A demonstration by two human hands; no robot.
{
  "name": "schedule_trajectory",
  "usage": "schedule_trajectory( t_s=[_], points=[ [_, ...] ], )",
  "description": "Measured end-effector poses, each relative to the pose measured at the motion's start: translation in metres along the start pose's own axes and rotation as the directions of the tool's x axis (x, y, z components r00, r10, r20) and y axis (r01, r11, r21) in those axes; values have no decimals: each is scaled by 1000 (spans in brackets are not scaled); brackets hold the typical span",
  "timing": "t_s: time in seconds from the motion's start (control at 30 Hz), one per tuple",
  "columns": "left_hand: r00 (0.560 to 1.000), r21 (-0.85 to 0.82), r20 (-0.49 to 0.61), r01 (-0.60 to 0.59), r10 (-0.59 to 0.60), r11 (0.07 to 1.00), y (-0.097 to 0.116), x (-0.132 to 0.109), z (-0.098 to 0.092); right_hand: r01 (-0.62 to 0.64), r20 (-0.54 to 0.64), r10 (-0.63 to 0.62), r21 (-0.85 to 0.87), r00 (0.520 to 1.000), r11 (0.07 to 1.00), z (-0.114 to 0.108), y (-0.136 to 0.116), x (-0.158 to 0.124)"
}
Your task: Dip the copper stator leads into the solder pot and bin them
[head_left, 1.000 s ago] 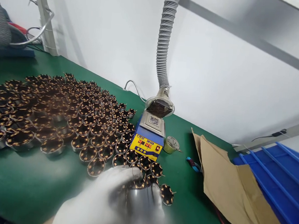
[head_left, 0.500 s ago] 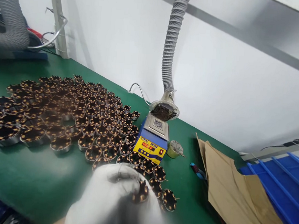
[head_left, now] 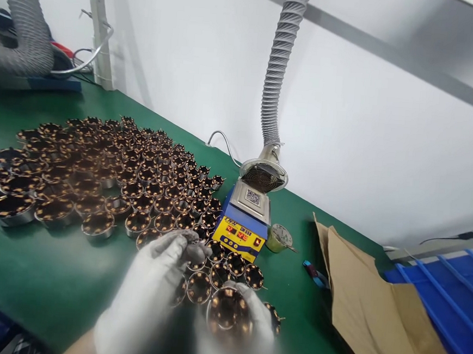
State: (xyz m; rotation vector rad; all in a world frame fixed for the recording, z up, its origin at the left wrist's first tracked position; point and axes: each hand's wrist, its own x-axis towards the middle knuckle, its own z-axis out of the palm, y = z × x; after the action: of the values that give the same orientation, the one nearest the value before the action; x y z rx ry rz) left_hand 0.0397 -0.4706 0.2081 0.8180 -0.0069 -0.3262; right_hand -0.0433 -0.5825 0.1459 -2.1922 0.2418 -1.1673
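R. hand [head_left: 255, 331]: grip grasping one metal ring [head_left: 229, 310], held betw. curled fingers over the counter [head_left: 69, 273]; ring's lower part & palm blurred, hand cut off at btm. edge. L. hand [head_left: 153, 268] nearby, fingertips drawn together, contents can't tell; partly hides ring cluster [head_left: 141, 202].

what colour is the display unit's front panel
The front panel is yellow with blue markings; head view.

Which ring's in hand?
The bottommost ring in view, gripped by the right hand; its neighbours stand on the green table.
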Motion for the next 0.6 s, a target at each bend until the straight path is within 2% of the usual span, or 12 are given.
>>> schedule_trajectory(
  t_s=[0.03, 0.13, 0.27, 0.4, 0.5, 0.6],
  points=[
    [1000, 64, 25, 3, -4, 998, 5, 0, 0, 30, -33, -30, -14, 999, 999, 0, 1, 2],
    [983, 305, 146, 64, -113, 950, 16, -1, 5, 122, -104, -125, -30, 987, 992, 3, 5, 4],
    [947, 440, 238, 92, -215, 893, 11, -1, 7, 177, -104, -181, -54, 978, 983, 6, 12, -1],
    [921, 466, 255, 150, -295, 872, 0, 4, 1, 192, -78, -196, -51, 978, 980, 6, 24, 0],
    [932, 407, 247, 148, -264, 901, 1, 6, 0, 207, -44, -207, -8, 977, 978, 5, 31, 2],
    [952, 382, 231, 100, -200, 919, 7, 5, 2, 152, -30, -151, 8, 988, 988, 5, 27, 1]
  ],
)
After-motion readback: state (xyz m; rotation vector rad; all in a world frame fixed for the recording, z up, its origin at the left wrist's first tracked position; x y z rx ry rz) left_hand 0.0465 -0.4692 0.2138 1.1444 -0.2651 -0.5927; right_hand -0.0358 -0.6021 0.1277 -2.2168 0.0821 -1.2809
